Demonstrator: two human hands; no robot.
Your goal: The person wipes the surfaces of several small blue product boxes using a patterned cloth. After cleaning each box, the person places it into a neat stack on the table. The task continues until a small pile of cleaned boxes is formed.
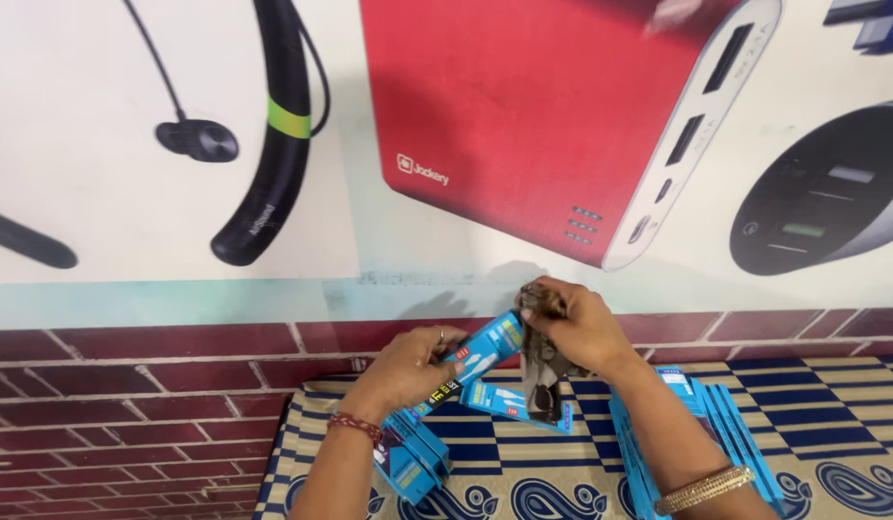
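- My left hand (408,371), at the centre of the frame, is gripping a slim blue packet (480,358) by its lower end, fingers closed around it, so the packet is tilting up toward the right.
- My right hand (576,327), just right of centre, is closing on a grey card pack (544,380) at its top edge; the pack is hanging down from the fingers and crossing in front of the blue packet's upper end.
- Another blue packet (518,403) is lying flat just below both hands, partly behind the grey pack.
- A small stack of blue packets (408,462) is sitting at lower centre-left, under my left wrist, which is wearing a red thread band (355,426).
- A bigger pile of blue packets (730,424) is resting at lower right, beside my right forearm with its gold bangle (704,488).
- Everything is lying on a blue patterned cloth (822,424) filling the bottom of the frame.
- A red brick-pattern wall (148,395) is running along the left and middle, with a large poster (523,116) of gadgets above it.
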